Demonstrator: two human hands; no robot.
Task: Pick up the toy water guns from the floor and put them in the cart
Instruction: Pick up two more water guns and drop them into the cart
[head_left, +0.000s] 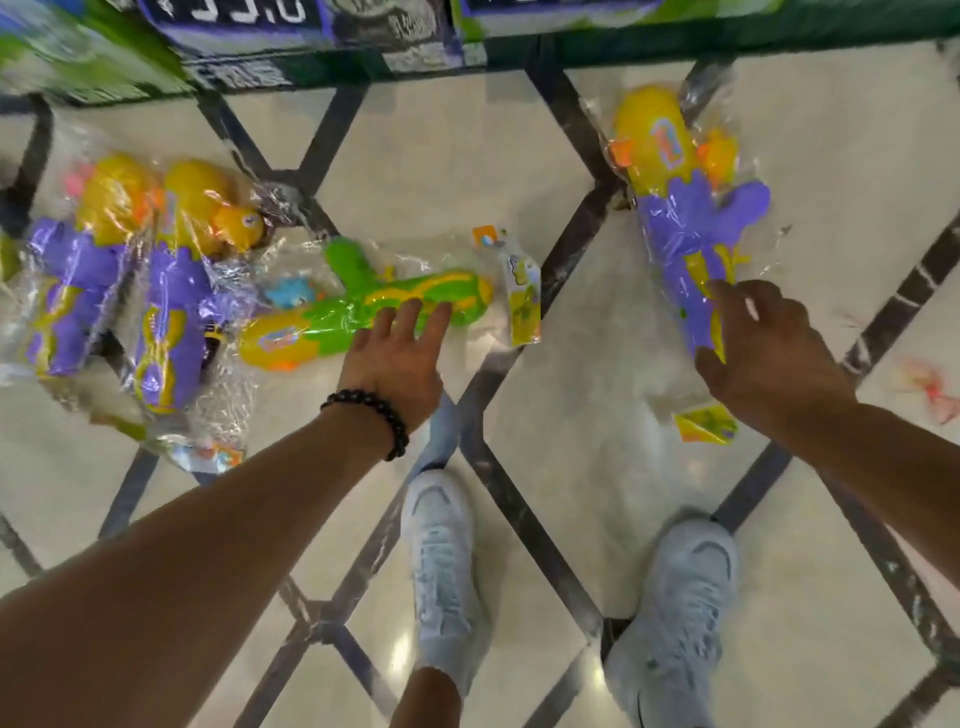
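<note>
Several bagged toy water guns lie on the tiled floor. A green and yellow water gun (332, 317) lies across the middle; my left hand (397, 358) reaches onto it with straight fingers touching its barrel. A purple and yellow water gun (685, 208) lies at the right; my right hand (769, 353) is at its near end, thumb and fingers spread around the barrel tip. Two more purple and yellow guns (67, 270) (176, 291) lie side by side at the left. No cart is in view.
Stacked boxes (249, 31) on a low shelf edge line the top of the view. My two white shoes (441, 561) (680, 613) stand below the hands. A small orange scrap (930, 389) lies on the floor at the far right.
</note>
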